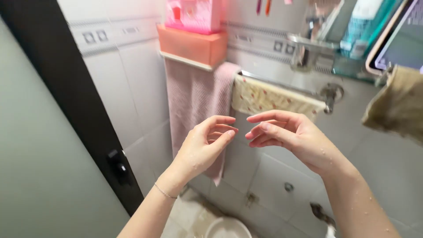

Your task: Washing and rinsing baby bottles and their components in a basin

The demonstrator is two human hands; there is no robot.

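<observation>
Pink towel (194,97) hangs over the towel rail (282,88), below the orange box (194,44); likely soft, light, limp; best gripped at its free lower edge; left hand (205,147) and right hand (286,134) hover before it, wet, fingers loosely curled, grasping nothing.

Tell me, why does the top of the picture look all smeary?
In the head view, the pink box and glass shelf up top are smeared by motion blur and washed out by bright light, while the left hand and right hand look sharper, with water droplets showing.
</observation>
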